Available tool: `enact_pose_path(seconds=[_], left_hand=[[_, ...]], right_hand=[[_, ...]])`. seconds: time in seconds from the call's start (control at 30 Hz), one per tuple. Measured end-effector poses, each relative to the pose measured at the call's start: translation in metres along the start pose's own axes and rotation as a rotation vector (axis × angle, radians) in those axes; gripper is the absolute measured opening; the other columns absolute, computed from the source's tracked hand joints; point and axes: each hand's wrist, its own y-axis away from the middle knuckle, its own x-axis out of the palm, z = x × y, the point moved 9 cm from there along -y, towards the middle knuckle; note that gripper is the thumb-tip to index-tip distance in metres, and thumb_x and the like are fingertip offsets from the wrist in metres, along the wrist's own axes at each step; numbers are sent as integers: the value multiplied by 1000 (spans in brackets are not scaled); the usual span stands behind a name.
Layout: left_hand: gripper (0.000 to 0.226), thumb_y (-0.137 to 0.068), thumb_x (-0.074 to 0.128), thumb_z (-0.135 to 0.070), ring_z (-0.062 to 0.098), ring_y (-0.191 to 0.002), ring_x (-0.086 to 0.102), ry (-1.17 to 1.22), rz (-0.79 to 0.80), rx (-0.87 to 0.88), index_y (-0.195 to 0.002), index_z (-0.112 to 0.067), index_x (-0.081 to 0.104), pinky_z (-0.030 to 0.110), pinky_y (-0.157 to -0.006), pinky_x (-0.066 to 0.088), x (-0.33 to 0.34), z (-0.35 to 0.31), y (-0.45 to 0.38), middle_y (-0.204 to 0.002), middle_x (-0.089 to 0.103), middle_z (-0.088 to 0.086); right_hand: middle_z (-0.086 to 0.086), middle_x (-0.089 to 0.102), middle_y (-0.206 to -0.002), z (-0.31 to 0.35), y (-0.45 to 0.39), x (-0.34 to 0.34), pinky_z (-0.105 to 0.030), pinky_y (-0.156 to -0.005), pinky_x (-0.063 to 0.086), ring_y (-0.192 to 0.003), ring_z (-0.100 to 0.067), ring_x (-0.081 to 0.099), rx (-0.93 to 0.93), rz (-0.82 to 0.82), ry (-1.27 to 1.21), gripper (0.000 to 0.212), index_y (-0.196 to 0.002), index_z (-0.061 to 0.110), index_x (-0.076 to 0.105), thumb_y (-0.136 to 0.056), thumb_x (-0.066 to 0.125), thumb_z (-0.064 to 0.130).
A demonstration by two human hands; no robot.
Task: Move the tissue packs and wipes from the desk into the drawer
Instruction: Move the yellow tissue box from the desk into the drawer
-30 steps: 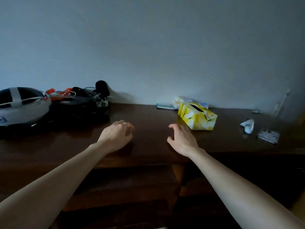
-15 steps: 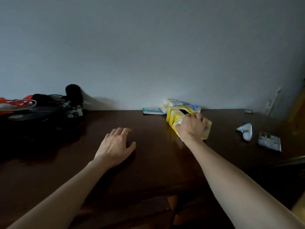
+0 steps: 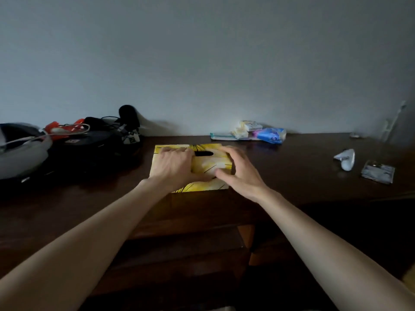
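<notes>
A yellow tissue box (image 3: 208, 162) with a dark slot on top sits near the front edge of the dark wooden desk (image 3: 292, 171). My left hand (image 3: 174, 167) lies over its left half, thumb along the front. My right hand (image 3: 240, 173) curls round its right end. Against the back wall lie a blue tissue pack (image 3: 270, 134), small white and yellow packs (image 3: 249, 126) and a flat teal wipes pack (image 3: 222, 136). Drawer fronts (image 3: 179, 250) show dimly under the desk; I cannot tell whether one stands open.
A grey and black helmet (image 3: 20, 153) and a heap of black gear with cables (image 3: 89, 144) fill the desk's left end. At the right lie a crumpled white tissue (image 3: 345, 158) and a silvery packet (image 3: 378, 175).
The tissue box has come from the back middle of the desk to the front edge and now lies square. My left hand has left the desk top and joined my right hand on the box.
</notes>
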Motion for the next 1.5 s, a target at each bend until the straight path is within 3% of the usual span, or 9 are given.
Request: enact_pose_path(seconds=[0.2, 0.4, 0.63, 0.77, 0.93, 1.1, 1.23, 1.33, 1.5], left_hand=[[92, -64, 41, -101, 18, -89, 71, 87, -337, 75, -94, -19, 69, 31, -106, 35, -62, -11, 95, -84, 73, -5], [80, -74, 55, -89, 21, -71, 65, 144, -536, 347, -88, -11, 66, 42, -115, 28, -96, -61, 212, -74, 62, -2], [71, -83, 58, -76, 25, -81, 68, 213, -125, 669, -94, -7, 70, 48, -116, 36, -18, -134, 351, -80, 65, 5], [62, -81, 63, -71, 26, -104, 67, 272, 56, 674, -101, -13, 73, 45, -115, 35, 51, -142, 404, -102, 70, 6], [105, -72, 61, -84, 12, -139, 38, 663, 573, -77, -158, -35, 27, 38, -115, 32, 157, -79, 448, -162, 26, -3], [97, -81, 29, -88, 25, -139, 45, 1237, 855, -1198, -161, -35, 16, 37, -96, 55, 233, -57, 510, -156, 38, -2], [88, -71, 70, -77, 38, -109, 67, 1338, 851, -1453, -140, -24, 55, 47, -91, 56, 258, -59, 537, -123, 68, 15], [65, -73, 74, -69, 35, -113, 65, 1317, 772, -1548, -121, -25, 69, 58, -107, 46, 267, -40, 551, -120, 72, 10], [57, -73, 75, -69, 33, -104, 71, 1323, 678, -1636, -114, -30, 72, 51, -94, 56, 278, -30, 563, -109, 77, 8]], right_hand=[[30, 54, -139, 29, 77, 14, -43, -111, 43, -131, 6, 49, 179, -191, -775, 57, -137, 46, 51, -87, 46, 73], [-1, 79, -109, 37, 162, 7, -33, -75, 61, -103, -19, 75, 434, -167, -1091, 57, -124, 26, 69, -95, 44, 69], [-8, 75, -122, -10, 330, 97, -36, -84, 58, -107, -22, 73, 630, 644, -803, 62, -115, 26, 78, -73, 76, 71], [-15, 73, -124, -41, 406, 167, -59, -102, 51, -116, -36, 68, 826, 728, -796, 50, -120, 21, 75, -82, 74, 53], [-16, 74, -120, -74, 444, 239, -51, -103, 52, -111, -34, 71, 1064, 653, -896, 59, -123, 19, 70, -74, 75, 52], [-17, 73, -124, -90, 458, 304, -57, -113, 43, -120, -35, 66, 1207, 614, -1029, 66, -131, 15, 67, -77, 73, 53], [-15, 69, -131, -75, 454, 356, -47, -105, 51, -124, -31, 65, 1188, 733, -1154, 61, -134, 17, 65, -87, 65, 55], [-8, 70, -131, -62, 455, 377, -46, -96, 56, -122, -26, 66, 1183, 814, -1183, 58, -133, 27, 66, -90, 58, 64], [2, 69, -134, -55, 457, 386, -45, -92, 59, -122, -22, 66, 1175, 849, -1211, 65, -138, 41, 60, -83, 66, 74]])
